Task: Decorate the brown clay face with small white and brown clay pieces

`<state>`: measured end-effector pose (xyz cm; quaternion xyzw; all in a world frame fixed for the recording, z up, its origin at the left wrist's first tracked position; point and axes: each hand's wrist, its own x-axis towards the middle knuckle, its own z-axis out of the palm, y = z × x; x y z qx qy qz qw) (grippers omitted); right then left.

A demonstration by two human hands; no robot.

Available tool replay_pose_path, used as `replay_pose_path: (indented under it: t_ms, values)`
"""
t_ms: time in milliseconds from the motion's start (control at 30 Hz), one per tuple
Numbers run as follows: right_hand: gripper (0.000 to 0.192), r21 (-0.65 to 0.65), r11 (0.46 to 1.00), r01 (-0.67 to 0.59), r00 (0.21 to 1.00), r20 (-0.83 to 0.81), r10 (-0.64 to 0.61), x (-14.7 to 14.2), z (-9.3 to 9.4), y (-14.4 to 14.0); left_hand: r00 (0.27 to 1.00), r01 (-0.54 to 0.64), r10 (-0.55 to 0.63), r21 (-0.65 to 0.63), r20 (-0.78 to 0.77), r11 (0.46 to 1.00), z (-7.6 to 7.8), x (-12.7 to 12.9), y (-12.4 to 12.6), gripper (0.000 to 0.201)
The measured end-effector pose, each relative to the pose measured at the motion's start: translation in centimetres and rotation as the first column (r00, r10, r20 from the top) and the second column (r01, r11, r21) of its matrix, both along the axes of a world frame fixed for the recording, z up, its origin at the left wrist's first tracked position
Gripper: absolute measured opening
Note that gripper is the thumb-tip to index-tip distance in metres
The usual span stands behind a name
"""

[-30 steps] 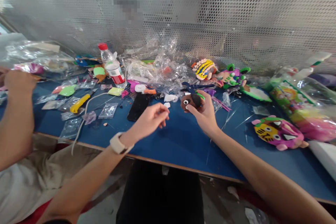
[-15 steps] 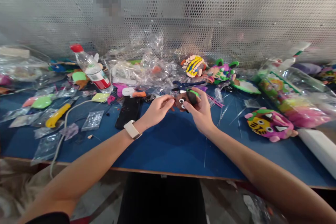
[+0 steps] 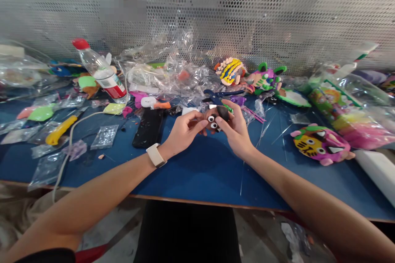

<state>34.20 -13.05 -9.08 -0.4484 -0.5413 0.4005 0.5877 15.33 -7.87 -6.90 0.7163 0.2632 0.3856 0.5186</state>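
Over the middle of the table, a small brown clay figure (image 3: 213,117) with two white googly eyes and black patches is held between my hands. My right hand (image 3: 237,129) grips its right side, thumb on the front near the eyes and fingers behind. From the left, my left hand (image 3: 188,129) pinches the figure's edge between thumb and fingers; the exact contact is partly hidden. Just behind the figure lie dark blue pliers (image 3: 212,96). A black phone (image 3: 148,127) rests left of my left hand, which wears a watch with a pale band (image 3: 156,155).
A red-capped bottle (image 3: 106,78), a yellow utility knife (image 3: 61,130) and a white cable (image 3: 70,135) are at left. Crumpled clear plastic (image 3: 175,74) lies along the mesh wall. At right are a pink and yellow clay figure (image 3: 322,144) and a white box (image 3: 375,172).
My left hand has shifted slightly on the brown figure, its fingers now closer in against its side. The right hand keeps its hold. The camera view has moved a little.
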Motion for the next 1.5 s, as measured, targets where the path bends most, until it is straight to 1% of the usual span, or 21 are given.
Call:
replay_pose_path:
  t_ms: [100, 200, 300, 400, 500, 600, 700, 800, 867, 1000, 1100, 1200, 1400, 1500]
  values:
    - [0.055, -0.005, 1.0, 0.013, 1.0, -0.005, -0.013, 0.0, 0.0, 0.0, 1.0, -0.006, 0.006, -0.008, -0.001, 1.0, 0.1, 0.1, -0.1, 0.041]
    - [0.054, -0.009, 0.999, 0.049, 0.999, -0.019, -0.049, 0.0, 0.0, 0.0, 1.0, 0.021, -0.022, -0.031, -0.007, 0.999, 0.1, 0.1, -0.1, 0.042]
    - [0.054, -0.002, 0.997, 0.075, 0.997, -0.004, -0.075, 0.0, 0.0, 0.0, 1.0, 0.025, -0.025, -0.025, -0.015, 0.999, 0.1, 0.2, 0.0, 0.04]
    - [0.054, 0.026, 0.997, 0.077, 0.996, 0.032, -0.078, 0.1, -0.1, 0.0, 0.999, 0.042, -0.043, -0.042, -0.017, 0.998, 0.0, 0.1, 0.1, 0.042]
    - [0.055, 0.038, 0.997, 0.074, 0.997, 0.034, -0.075, 0.2, -0.1, 0.0, 0.996, 0.091, -0.093, -0.072, -0.018, 0.993, -0.2, 0.0, 0.2, 0.045]
    - [0.056, 0.029, 0.998, 0.062, 0.998, 0.03, -0.063, 0.2, 0.1, 0.0, 0.994, 0.106, -0.108, -0.06, -0.032, 0.993, -0.4, 0.0, 0.2, 0.045]
    - [0.061, 0.016, 0.999, 0.034, 0.999, 0.018, -0.035, 0.1, 0.2, -0.1, 0.997, 0.064, -0.065, -0.03, -0.035, 0.998, -0.3, 0.1, 0.2, 0.046]
    - [0.074, 0.005, 1.0, 0.015, 1.0, -0.01, -0.015, 0.1, 0.2, -0.1, 0.998, 0.059, -0.059, -0.023, -0.013, 0.998, -0.3, 0.1, 0.2, 0.047]
    - [0.079, 0.008, 0.999, 0.032, 0.999, -0.016, -0.031, 0.2, 0.1, 0.0, 0.996, 0.092, -0.092, -0.033, -0.003, 0.995, -0.3, 0.0, 0.4, 0.045]
    - [0.08, 0.019, 0.997, 0.071, 0.997, -0.005, -0.071, 0.2, -0.2, 0.1, 0.985, 0.17, -0.172, -0.053, -0.034, 0.984, -0.6, -0.2, 0.8, 0.041]
    - [0.081, 0.015, 0.998, 0.067, 0.998, 0.0, -0.067, 0.1, -0.3, 0.1, 0.988, 0.139, -0.14, -0.019, -0.069, 0.99, -0.8, -0.2, 0.9, 0.043]
    - [0.08, 0.037, 0.997, 0.063, 0.998, 0.028, -0.064, 0.1, -0.3, 0.0, 0.991, 0.098, -0.096, 0.013, -0.09, 0.995, -0.8, -0.1, 0.8, 0.047]
    - [0.079, 0.111, 0.989, 0.095, 0.992, 0.074, -0.104, 0.2, -0.4, 0.0, 0.991, 0.099, -0.098, 0.006, -0.087, 0.995, -0.8, 0.0, 0.7, 0.046]
    - [0.076, 0.16, 0.98, 0.12, 0.983, 0.115, -0.14, 0.2, -0.5, -0.1, 0.991, 0.079, -0.076, 0.026, -0.109, 0.996, -0.9, -0.1, 0.6, 0.047]
